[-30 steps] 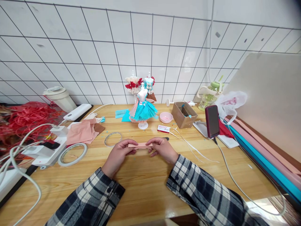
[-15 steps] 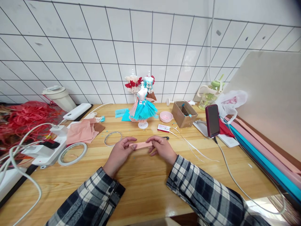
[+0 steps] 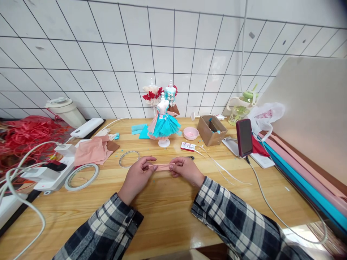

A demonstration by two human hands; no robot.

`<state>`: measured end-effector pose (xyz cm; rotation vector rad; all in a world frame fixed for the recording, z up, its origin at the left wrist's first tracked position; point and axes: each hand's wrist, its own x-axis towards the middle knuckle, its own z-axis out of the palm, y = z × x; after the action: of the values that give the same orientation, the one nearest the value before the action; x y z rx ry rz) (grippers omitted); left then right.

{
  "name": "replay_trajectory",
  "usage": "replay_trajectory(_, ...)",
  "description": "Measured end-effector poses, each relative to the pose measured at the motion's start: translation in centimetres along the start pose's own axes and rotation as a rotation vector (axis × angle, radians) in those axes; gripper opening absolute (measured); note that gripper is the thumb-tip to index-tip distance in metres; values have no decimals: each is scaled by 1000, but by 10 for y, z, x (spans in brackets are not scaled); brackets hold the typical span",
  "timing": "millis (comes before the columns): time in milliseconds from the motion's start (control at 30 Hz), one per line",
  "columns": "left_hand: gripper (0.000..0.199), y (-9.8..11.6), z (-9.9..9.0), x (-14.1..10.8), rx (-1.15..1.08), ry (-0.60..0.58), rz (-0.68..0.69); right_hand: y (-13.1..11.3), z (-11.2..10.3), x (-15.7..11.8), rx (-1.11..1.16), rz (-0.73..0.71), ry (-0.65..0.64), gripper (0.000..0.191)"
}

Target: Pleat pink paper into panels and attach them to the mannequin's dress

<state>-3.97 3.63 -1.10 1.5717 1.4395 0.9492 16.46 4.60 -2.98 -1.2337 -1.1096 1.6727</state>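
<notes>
Tiled wall: white squares with dark lines, fills the whole back
Wooden table: pretty busy, with loads of craft bits around the far half
Plaid sleeves: dark and cream check, coming in from the bottom on both sides
Coloured sheets: long peach, pink and turquoise ones along the right side
Red heap: tangled shreds, far left, behind the chargers and cables
Dress form: little white one in a turquoise skirt, upright on its base, two more behind it
Left hand: thumb and fingers clamped on the left end of the pink strip
Right hand: pinching the other end of that, so both grips are closed on it
Pink pile: flat crumpled pieces on the left, near a tape ring
Cardboard box: open top, right of the pink bowl
Strip itself: narrow, stretched between the hands in front of the dress form, roughly level
</notes>
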Motion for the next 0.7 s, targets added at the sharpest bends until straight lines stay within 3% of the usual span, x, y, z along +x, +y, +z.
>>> replay_trajectory(233, 43, 4, 2, -1, 35, 36, 21, 4, -1, 4, -82, 2, 35, 21)
replay_trajectory(300, 43, 4, 1, -1, 11, 92, -14, 4, -3, 5, -237, -170, 126, 15)
replay_trajectory(367, 43, 4, -1, -2, -87, 43, -134, 1, -7, 3, -457, -433, 263, 9)
replay_trajectory(467, 55, 8, 1, -7, -378, -308, -420, -6, -9, -7, -820, -768, 433, 11)
replay_trajectory(533, 54, 11, 7, -12, -611, -477, -518, -10, -8, -14, -1052, -913, 448, 14)
replay_trajectory(600, 49, 12, 14, -15, -784, -461, -488, -11, -4, -20, -1251, -1029, 386, 14)
replay_trajectory(700, 37, 8, 22, -14, -837, -323, -403, -8, 3, -25, -1422, -1097, 264, 15)
